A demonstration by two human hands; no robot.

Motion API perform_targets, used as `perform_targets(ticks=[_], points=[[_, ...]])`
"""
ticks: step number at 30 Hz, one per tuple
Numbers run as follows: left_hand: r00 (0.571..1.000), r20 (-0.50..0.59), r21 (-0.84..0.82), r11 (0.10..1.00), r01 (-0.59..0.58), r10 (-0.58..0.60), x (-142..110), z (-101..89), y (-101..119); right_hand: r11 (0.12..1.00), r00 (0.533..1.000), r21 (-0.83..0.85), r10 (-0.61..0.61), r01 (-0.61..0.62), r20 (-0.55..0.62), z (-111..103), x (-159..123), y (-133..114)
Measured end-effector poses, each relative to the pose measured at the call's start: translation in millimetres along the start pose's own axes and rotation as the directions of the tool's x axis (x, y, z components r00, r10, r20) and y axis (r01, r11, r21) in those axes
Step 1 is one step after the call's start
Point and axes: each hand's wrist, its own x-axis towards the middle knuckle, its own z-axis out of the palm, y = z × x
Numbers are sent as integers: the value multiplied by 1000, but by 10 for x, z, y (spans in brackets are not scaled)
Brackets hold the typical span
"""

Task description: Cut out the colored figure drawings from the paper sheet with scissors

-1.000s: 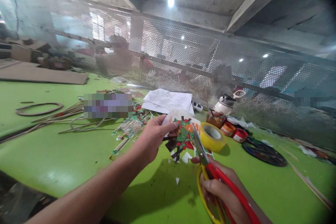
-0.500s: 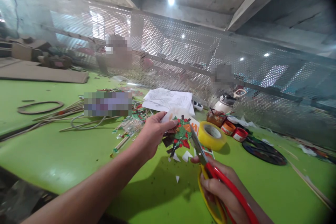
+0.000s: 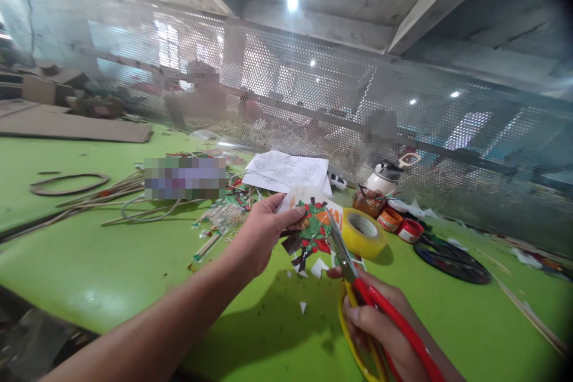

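Between thumb and fingers, my left hand (image 3: pixel 263 228) pinches a painted paper cutout (image 3: pixel 317 230) in green, red and black. A pair of scissors (image 3: pixel 345 265) with one red and one yellow handle is gripped by my right hand (image 3: pixel 380 313). Its blades point up and away, right at the cutout's right edge; whether they are closed on the paper I cannot tell. Small white paper scraps (image 3: pixel 319 267) lie on the green table under the cutout. A roll of yellow tape (image 3: pixel 373 237) sits just right of the blades.
White drawing sheets (image 3: pixel 286 170) lie behind my hands. To the right are paint jars (image 3: pixel 409 230), a white bottle (image 3: pixel 384 178) and a black palette (image 3: pixel 452 259). Thin sticks (image 3: pixel 96 191) and cardboard (image 3: pixel 71 125) lie left. A perforated panel (image 3: pixel 286 83) borders the table.
The cutout and the scissor tips have shifted slightly to the right. Both hands keep their grips.
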Motion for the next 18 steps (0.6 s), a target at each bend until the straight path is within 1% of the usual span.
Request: perform_targets(ticks=[8,14,18], points=[[1000,3,4,1000,-18,18,14,-19,-18,1000,1000,-17,19,-19,-2,12,-13,-18],[1000,5,14,1000,-13,13,35,-31,-9,1000,1000,-22,-15,15,-15,16,-12,-12],[1000,15,25,1000,-10,10,32,-35,-5,1000,1000,-16,-10,10,-5,17,-16,-19]])
